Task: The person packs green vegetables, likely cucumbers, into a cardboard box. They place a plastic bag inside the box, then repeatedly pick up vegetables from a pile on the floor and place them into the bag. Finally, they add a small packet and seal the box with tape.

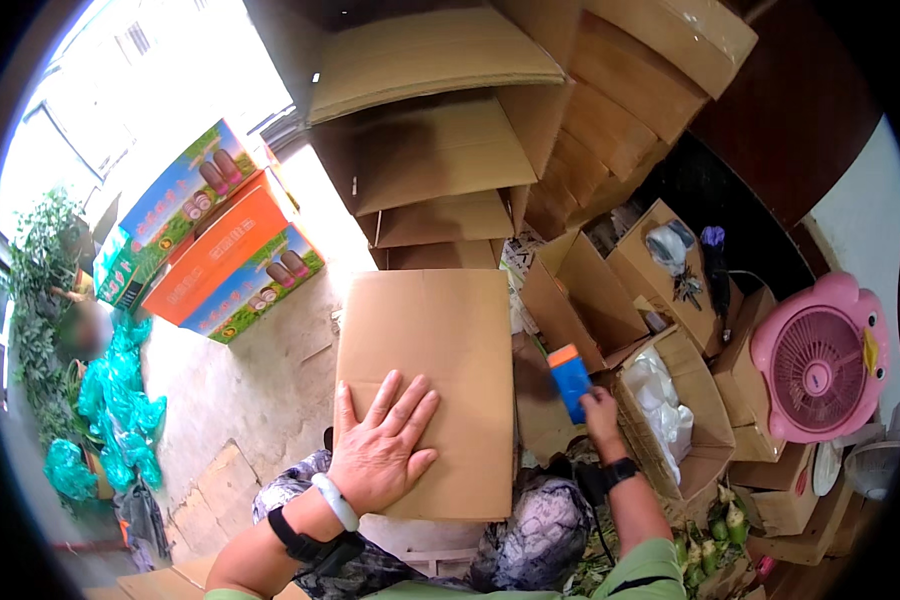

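A closed brown cardboard box (pixel 440 330) stands upright in front of my knees. My left hand (pixel 382 450) lies flat on its top, fingers spread, near the left edge. To the right of the box, my right hand (pixel 600 415) grips a small blue, block-shaped thing with an orange end (pixel 570 385); its exact kind does not show. That orange end points up and away from me, apart from the box. Just right of the hand sits an open carton (pixel 705 425) with white plastic bags (pixel 660 405) inside.
Open cardboard boxes (pixel 440 150) are stacked beyond the box. Printed cartons (pixel 220 240) and green plastic bags (pixel 120 400) are at left. A pink fan (pixel 820 360), an open carton (pixel 590 300) and a board with tools (pixel 670 270) crowd the right side. Green produce (pixel 715 530) lies lower right.
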A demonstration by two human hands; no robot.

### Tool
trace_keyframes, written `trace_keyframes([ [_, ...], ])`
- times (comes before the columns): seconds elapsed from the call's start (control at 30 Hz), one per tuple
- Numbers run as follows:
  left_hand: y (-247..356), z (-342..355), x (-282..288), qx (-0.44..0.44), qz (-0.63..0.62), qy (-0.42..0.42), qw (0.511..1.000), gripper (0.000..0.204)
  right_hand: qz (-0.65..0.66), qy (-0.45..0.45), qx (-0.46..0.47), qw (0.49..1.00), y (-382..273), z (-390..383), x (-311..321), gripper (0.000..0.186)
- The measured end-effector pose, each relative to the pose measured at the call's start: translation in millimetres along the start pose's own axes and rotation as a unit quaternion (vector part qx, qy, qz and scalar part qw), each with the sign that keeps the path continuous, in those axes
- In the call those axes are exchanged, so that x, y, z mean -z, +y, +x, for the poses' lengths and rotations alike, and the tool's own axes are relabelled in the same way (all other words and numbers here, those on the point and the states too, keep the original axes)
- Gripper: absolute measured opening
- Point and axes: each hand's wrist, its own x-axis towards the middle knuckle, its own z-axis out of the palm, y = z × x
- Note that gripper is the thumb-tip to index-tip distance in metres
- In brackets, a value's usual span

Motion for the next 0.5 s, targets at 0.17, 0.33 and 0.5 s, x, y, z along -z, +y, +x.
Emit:
trace_keyframes([
  [0.17, -3.4, -5.7, -3.0, -0.014, -0.014, 0.038, 0.999, 0.059, 0.227, -0.026, 0.069, 0.971, -163.4, -33.6, 55.1, 0.031],
  [0.33, -8.8, -12.0, -8.3, -0.016, -0.031, 0.068, 0.997, 0.058, 0.203, -0.215, 0.158, 0.942, -303.3, -60.0, 31.5, 0.030],
  [0.5, -13.1, -14.5, -14.8, -0.018, -0.043, 0.069, 0.996, 0.060, 0.128, -0.368, 0.148, 0.909, -361.5, -65.5, -48.1, 0.030],
])
